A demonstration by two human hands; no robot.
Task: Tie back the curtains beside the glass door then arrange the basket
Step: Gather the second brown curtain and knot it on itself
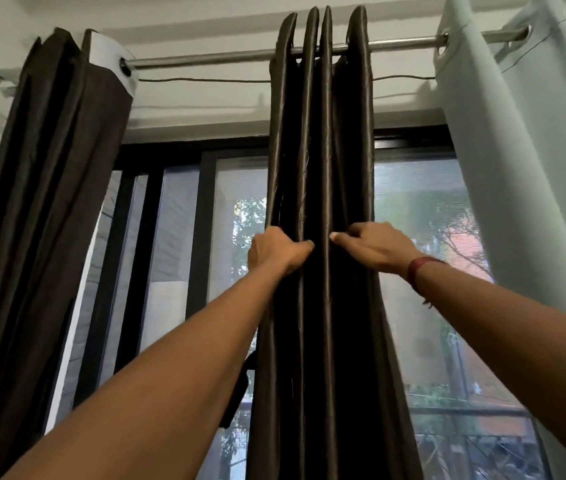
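Note:
A dark brown curtain (323, 140) hangs bunched in tight folds from the metal rod (205, 57), in front of the middle of the glass door (240, 188). My left hand (276, 251) grips the folds on its left side at mid height. My right hand (376, 249) grips the folds on its right side at the same height, thumb tip pressed into a crease. A second dark brown curtain (42, 188) hangs gathered at the far left. A pale green curtain (531, 161) hangs at the right. No basket is in view.
The door's black frame bars (156, 258) stand left of the middle curtain. A thin wire (205, 80) runs under the rod along the wall. A dark strap-like piece (240, 386) hangs by my left forearm. Trees and a building show through the glass.

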